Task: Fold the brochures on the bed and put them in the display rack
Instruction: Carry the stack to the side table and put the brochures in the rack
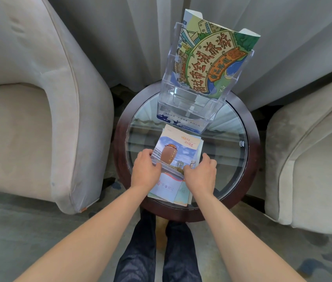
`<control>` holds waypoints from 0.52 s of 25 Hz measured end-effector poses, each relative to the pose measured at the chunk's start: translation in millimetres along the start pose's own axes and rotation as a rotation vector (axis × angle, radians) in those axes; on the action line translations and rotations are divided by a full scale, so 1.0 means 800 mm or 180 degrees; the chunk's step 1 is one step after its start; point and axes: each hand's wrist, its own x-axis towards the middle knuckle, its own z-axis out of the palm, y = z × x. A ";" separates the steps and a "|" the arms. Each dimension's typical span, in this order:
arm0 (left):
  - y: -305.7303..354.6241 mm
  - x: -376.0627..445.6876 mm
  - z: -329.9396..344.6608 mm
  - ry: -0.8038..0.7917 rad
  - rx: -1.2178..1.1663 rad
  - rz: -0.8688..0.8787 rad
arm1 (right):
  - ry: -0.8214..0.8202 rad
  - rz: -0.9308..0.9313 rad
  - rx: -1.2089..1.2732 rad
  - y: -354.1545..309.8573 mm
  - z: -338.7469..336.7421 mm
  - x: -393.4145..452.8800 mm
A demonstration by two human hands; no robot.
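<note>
A stack of brochures (176, 151) lies on the round glass-topped table (234, 155), the top one showing a brown jar under a blue sky. My left hand (145, 169) grips the stack's left edge with curled fingers, thumb on top. My right hand (200, 173) grips the right edge the same way. Behind the stack stands a clear acrylic display rack (187, 100) with a large green and yellow illustrated brochure (212, 60) upright in its rear pocket. A smaller blue and white brochure (173, 122) lies in its lowest front pocket.
A beige armchair (39, 110) stands at the left and another (311, 159) at the right, both close to the table. Pale curtains (140, 37) hang behind. My legs in dark trousers (157, 251) are below the table's near rim on patterned carpet.
</note>
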 end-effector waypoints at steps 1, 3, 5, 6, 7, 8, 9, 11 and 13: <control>0.003 -0.002 0.004 -0.0054 0.0079 0.0100 | -0.0040 0.0093 0.0137 -0.002 0.001 0.001; 0.010 -0.010 0.012 -0.0129 0.0157 0.0134 | -0.0051 0.0158 0.0285 -0.003 0.002 0.001; 0.016 -0.016 0.017 -0.0130 0.0014 -0.0025 | -0.0046 0.0208 0.0396 -0.004 0.000 0.002; 0.018 -0.018 0.018 -0.0124 -0.0104 -0.0104 | -0.0046 0.0252 0.0437 -0.004 -0.001 0.003; 0.019 -0.019 0.019 -0.0105 -0.0217 -0.0168 | -0.0039 0.0303 0.0465 -0.005 -0.003 0.005; 0.021 -0.021 0.020 -0.0069 -0.0326 -0.0231 | -0.0024 0.0348 0.0477 -0.005 -0.004 0.006; 0.023 -0.021 0.020 -0.0015 -0.0437 -0.0304 | -0.0005 0.0374 0.0477 -0.004 -0.005 0.006; 0.028 -0.023 0.020 0.0108 -0.0597 -0.0396 | 0.0051 0.0375 0.0516 -0.004 -0.008 0.005; 0.034 -0.026 0.021 0.0196 -0.0673 -0.0352 | 0.0162 0.0295 0.0626 -0.004 -0.011 0.002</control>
